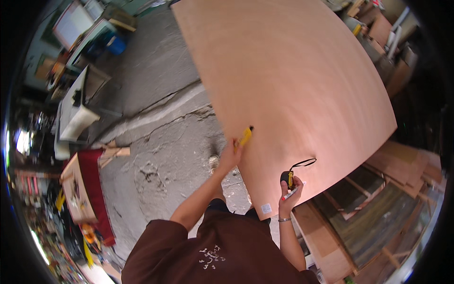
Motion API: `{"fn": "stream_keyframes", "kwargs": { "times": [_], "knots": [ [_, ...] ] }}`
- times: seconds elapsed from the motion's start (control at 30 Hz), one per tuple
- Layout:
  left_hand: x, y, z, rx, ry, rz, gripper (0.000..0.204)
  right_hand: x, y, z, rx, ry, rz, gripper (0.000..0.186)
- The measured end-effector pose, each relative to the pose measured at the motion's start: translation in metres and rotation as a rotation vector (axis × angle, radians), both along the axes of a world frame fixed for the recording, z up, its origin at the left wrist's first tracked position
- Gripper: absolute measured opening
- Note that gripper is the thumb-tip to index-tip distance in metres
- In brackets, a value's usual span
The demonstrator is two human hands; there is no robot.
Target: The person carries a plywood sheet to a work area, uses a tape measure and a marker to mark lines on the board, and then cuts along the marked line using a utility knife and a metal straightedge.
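A large sheet of plywood (293,85) stretches away in front of me, its near corner bearing a small white label (266,208). My left hand (230,155) is closed around a slim yellow tool with a dark tip (245,136), at the sheet's left edge; its exact kind is unclear. In my right hand (291,194) I grip a black and yellow tape measure (286,179) with a black wrist strap (303,163). A white marker with a red end (289,194) is also held in that hand, over the sheet's near right part.
Cracked concrete floor (161,156) lies to the left. Beyond it stand a work surface draped in dark red cloth (97,189), a white table (78,123) and a blue bin (116,45). Wooden boards and frames (369,213) are stacked at the right, with clutter at the far right.
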State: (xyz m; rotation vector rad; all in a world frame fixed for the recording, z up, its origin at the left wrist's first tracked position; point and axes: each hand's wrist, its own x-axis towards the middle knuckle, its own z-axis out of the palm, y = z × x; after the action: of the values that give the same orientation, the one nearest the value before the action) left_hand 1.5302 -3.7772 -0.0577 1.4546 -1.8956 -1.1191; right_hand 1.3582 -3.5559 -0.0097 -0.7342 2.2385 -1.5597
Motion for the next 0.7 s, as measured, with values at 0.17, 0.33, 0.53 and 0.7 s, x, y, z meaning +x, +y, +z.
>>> {"fn": "stream_keyframes", "kwargs": {
  "times": [0.17,0.33,0.53,0.7],
  "knots": [
    [-0.064,-0.199,0.013,-0.075,0.061,-0.028,0.035,0.027,-0.018,0.020,0.076,-0.001,-0.227,0.048],
    [-0.115,-0.277,0.069,-0.504,0.133,-0.241,0.040,0.064,-0.072,0.033,-0.005,-0.183,-0.426,0.042],
    [-0.008,-0.124,0.109,0.340,0.469,-1.316,0.076,0.092,-0.164,0.059,-0.109,-0.250,-0.142,0.042],
    [0.008,-0.084,0.088,0.520,0.588,-0.715,0.078,0.116,-0.190,0.066,-0.199,-0.665,-0.273,0.026]
  ]
}}
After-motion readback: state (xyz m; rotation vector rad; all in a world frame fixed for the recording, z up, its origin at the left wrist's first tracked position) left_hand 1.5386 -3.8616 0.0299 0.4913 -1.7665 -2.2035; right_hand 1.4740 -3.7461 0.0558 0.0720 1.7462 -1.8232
